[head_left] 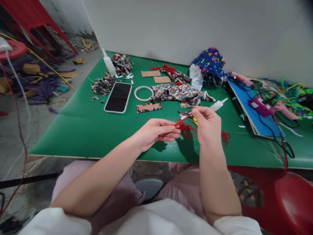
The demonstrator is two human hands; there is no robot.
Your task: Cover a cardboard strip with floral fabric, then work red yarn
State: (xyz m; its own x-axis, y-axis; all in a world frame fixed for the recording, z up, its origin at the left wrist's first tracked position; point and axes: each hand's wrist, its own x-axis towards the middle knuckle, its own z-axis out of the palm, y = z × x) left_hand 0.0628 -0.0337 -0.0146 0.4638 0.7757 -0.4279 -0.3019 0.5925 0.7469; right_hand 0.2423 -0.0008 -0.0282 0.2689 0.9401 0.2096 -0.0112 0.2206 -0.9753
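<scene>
A thin red cord point(184, 120) is stretched slanting between my two hands above the green table's front part. My left hand point(158, 133) pinches its lower end between thumb and fingers, palm turned up. The upper end is pinched in the fingertips of my right hand point(206, 122). Behind and below the cord lies a loose tangle of red cords point(187, 130), with scissors point(184, 114) partly hidden by my right hand. A floral strip with a tan card point(149, 107) on it rests flat beyond my left hand.
On the green table point(80, 130) are a phone point(118, 98), a tape roll point(143, 94), floral fabric point(176, 93), tan cards point(150, 73) and a white glue bottle point(109, 65). Another bottle point(218, 104) lies behind my right hand. A blue folder point(256, 111) with cables is at right.
</scene>
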